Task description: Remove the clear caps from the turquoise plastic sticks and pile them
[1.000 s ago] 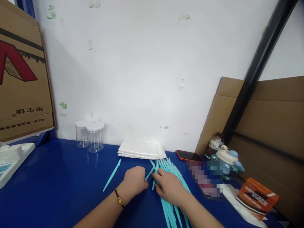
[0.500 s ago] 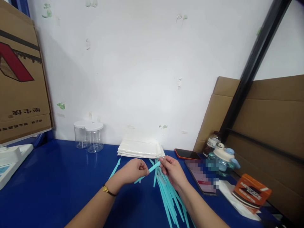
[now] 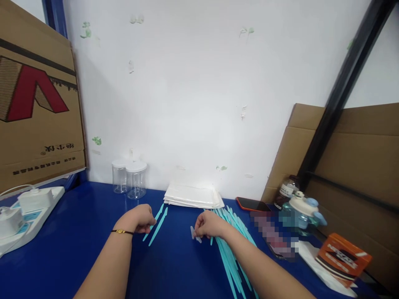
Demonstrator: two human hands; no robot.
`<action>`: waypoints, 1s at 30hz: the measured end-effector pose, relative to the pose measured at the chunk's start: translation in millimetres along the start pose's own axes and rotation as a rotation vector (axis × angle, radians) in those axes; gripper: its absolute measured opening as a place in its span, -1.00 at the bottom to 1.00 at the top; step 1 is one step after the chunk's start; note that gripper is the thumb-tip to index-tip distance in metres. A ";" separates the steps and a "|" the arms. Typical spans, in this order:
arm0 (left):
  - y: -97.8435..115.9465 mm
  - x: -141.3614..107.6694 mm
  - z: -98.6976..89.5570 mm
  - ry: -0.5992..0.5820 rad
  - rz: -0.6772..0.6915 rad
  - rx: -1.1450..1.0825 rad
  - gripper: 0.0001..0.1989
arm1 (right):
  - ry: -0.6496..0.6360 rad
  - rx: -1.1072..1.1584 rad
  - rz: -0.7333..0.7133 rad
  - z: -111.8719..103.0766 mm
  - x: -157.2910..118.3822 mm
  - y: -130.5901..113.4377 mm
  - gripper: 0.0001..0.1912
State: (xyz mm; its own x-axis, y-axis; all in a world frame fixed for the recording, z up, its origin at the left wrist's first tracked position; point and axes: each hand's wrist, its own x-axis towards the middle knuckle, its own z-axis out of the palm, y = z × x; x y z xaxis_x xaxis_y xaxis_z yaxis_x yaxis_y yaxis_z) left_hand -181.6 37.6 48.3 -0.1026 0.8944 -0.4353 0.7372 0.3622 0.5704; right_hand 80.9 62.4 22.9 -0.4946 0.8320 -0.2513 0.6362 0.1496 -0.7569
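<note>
L. to R.: L. hand [image 3: 139,218], fingers curled, touches the outer turquoise stick [image 3: 160,211]; grip vs. light contact, cannot tell. Inner turquoise stick [image 3: 158,227] lies beside it, roughly parallel, on the blue tabletop [image 3: 174,270]. R. hand [image 3: 208,226], thumb and fingers bent together, is at a small translucent piece [image 3: 192,231], prob. a cap; pinched or merely touched, unclear. Stick pile [image 3: 227,257] lies under and beyond R. forearm, in front of the white packets [image 3: 191,196]. Progress (judged): approx. early; two sticks set apart at L., bulk left in pile at R. Cf. 0.5 s earlier: both hands held one stick btwn. them w/ a single stick lying at L.; now hands are well apart, w/ two sticks at L.
</note>
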 end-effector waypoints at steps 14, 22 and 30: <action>48.8 -9.6 39.7 0.268 0.485 0.108 -0.78 | 0.512 -0.225 -0.192 -49.1 -62.8 43.0 -0.82; 129.6 -9.9 134.9 0.256 0.515 0.382 -0.80 | 0.460 -0.331 -0.057 -54.5 -70.3 56.1 -0.90; 147.5 3.8 140.3 0.179 0.402 0.389 -0.77 | 0.337 -0.411 -0.057 -25.4 -78.0 40.7 -0.65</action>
State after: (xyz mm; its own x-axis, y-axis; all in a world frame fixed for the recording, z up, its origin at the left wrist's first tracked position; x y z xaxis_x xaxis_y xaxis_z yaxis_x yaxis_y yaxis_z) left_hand 20.4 57.5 33.0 0.1492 0.9843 -0.0944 0.9291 -0.1069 0.3540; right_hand 160.5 17.1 27.0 -0.3601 0.9319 0.0424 0.8269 0.3399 -0.4481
